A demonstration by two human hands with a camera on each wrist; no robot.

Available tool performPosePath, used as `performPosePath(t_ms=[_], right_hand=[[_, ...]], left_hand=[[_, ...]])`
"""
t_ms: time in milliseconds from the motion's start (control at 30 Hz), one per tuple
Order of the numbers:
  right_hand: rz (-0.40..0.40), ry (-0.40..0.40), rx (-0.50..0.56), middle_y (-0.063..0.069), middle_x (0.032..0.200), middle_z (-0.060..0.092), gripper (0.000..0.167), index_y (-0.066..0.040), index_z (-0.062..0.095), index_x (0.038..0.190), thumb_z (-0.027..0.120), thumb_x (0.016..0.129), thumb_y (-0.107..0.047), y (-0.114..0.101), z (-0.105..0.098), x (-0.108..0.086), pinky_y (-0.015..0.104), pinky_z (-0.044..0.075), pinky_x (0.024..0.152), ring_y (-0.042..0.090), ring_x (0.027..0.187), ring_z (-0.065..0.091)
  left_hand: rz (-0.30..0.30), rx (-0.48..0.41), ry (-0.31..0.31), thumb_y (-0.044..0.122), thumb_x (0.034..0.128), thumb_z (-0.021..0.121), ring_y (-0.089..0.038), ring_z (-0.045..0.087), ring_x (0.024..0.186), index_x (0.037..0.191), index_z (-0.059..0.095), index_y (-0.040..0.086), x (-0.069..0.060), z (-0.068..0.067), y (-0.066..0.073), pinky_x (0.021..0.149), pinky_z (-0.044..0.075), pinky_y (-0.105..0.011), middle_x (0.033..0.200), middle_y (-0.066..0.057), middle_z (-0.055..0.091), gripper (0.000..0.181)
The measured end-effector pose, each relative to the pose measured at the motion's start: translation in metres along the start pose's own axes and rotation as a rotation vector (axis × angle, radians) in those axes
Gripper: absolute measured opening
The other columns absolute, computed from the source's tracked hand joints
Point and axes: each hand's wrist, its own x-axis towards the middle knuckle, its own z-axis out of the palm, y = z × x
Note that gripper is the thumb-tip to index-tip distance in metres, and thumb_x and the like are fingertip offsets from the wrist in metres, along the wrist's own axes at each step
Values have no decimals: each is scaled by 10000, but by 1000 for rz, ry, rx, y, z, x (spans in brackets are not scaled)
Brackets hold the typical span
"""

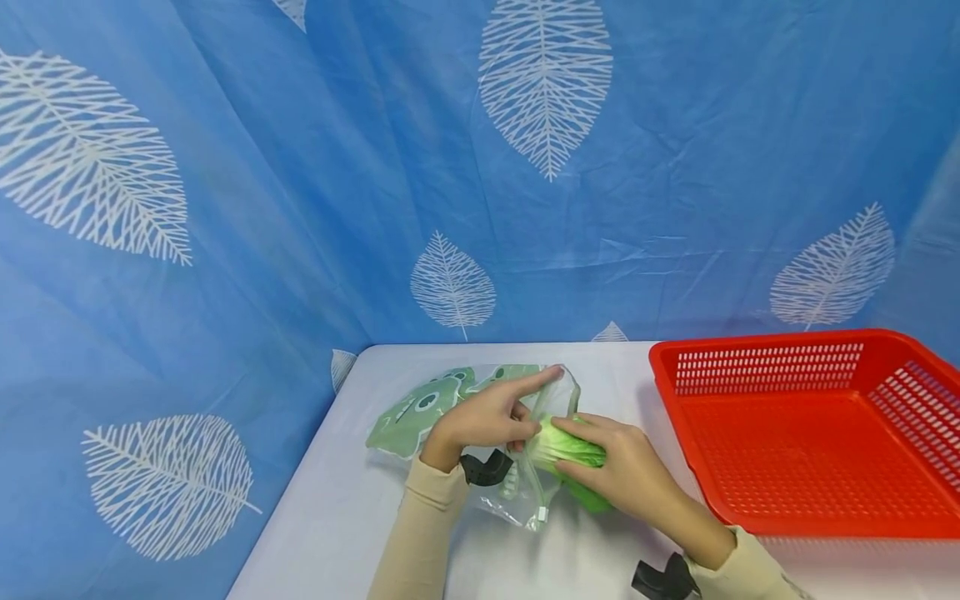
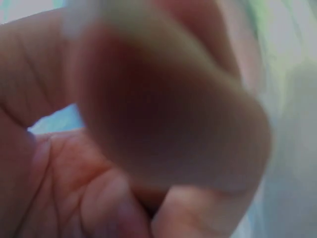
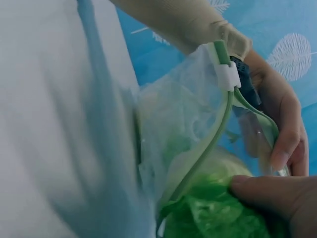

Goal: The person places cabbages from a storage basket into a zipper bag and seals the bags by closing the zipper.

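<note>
A clear slider zip bag (image 1: 420, 408) with green cartoon printing lies on the white table, its mouth spread toward the right. My left hand (image 1: 480, 421) holds the bag's mouth edge between thumb and curled fingers, the index finger stretched along the far side. With thumb and fingers my right hand (image 1: 626, 467) grips a leafy green cabbage (image 1: 566, 450). The cabbage's pale end is inside the bag mouth, while its green leaves stick out. In the right wrist view the white slider (image 3: 228, 76) sits on the green zip strip. Blurred fingers (image 2: 173, 124) fill the left wrist view.
A red plastic basket (image 1: 750, 533) with mesh sides stands on the table to the right. Behind and to the left hangs a blue curtain (image 1: 360, 183) with white leaf prints. The white table (image 1: 322, 533) extends around the bag.
</note>
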Motion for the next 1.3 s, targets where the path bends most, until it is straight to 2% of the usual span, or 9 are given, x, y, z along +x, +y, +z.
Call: performPosePath(t_ms=[33, 200, 433, 500, 667, 733, 967, 1200, 1300], right_hand=[[7, 5, 4, 102, 1252, 706, 547, -247, 744, 1294, 907, 776, -310, 0, 1, 0, 479, 561, 878, 296, 1110, 687], [24, 44, 32, 16, 1241, 719, 559, -230, 742, 1293, 915, 767, -307, 0, 3, 1, 459, 559, 872, 244, 1118, 687], [107, 72, 79, 12, 1198, 735, 527, -221, 758, 1263, 915, 769, -318, 0, 1, 6, 368, 547, 767, 172, 996, 694], [128, 69, 94, 19, 1189, 738, 524, -231, 758, 1264, 903, 780, -367, -1, 1, 6, 342, 538, 740, 151, 954, 686], [147, 53, 113, 27, 1185, 740, 519, -234, 756, 1265, 885, 794, -408, -2, 5, 8, 329, 524, 710, 139, 896, 663], [147, 26, 74, 37, 1203, 733, 525, -221, 753, 1272, 892, 790, -376, 0, 8, 9, 337, 518, 721, 149, 915, 663], [91, -21, -24, 52, 1283, 694, 582, -199, 727, 1309, 905, 772, -339, 3, 14, 6, 444, 539, 828, 237, 1075, 674], [-20, 108, 41, 45, 1421, 507, 670, -216, 676, 1381, 915, 769, -344, 11, 18, -5, 451, 495, 889, 224, 1165, 568], [25, 154, 92, 62, 1528, 414, 704, -220, 598, 1462, 871, 824, -340, 16, 20, -10, 558, 448, 962, 312, 1305, 481]], left_hand=[[1, 1, -1, -78, 955, 517, -162, 538, 498, 1655, 184, 210, 0, 0, 0, 518, 514, -304, 1610, -29, 379, 827], [25, -2, -10, -81, 962, 520, -173, 540, 503, 1658, 164, 173, -1, -1, 0, 529, 530, -317, 1663, -2, 282, 823], [64, -17, -49, -58, 973, 536, -199, 502, 476, 1659, 155, 217, 0, -1, 2, 521, 524, -329, 1641, -51, 331, 832], [73, -18, -45, -57, 968, 536, -198, 494, 467, 1660, 153, 205, 0, -2, 1, 517, 525, -329, 1574, -80, 435, 833], [83, -48, -26, -81, 953, 529, -208, 491, 470, 1658, 166, 203, -2, -1, 3, 509, 518, -338, 1618, -54, 376, 843], [72, -51, -38, -80, 954, 529, -194, 515, 492, 1657, 166, 210, -2, -1, 3, 526, 527, -334, 1682, -25, 242, 843], [43, -36, -33, -66, 972, 534, -169, 555, 523, 1651, 166, 249, -2, 0, 2, 561, 559, -353, 1689, -23, 219, 834], [58, -40, 22, -33, 983, 531, -222, 557, 531, 1658, 164, 244, -9, -7, -1, 552, 550, -360, 1654, 19, 300, 817], [87, -38, 35, -33, 985, 527, -241, 564, 537, 1650, 168, 298, -10, -10, -1, 565, 558, -377, 1667, -18, 275, 825]])
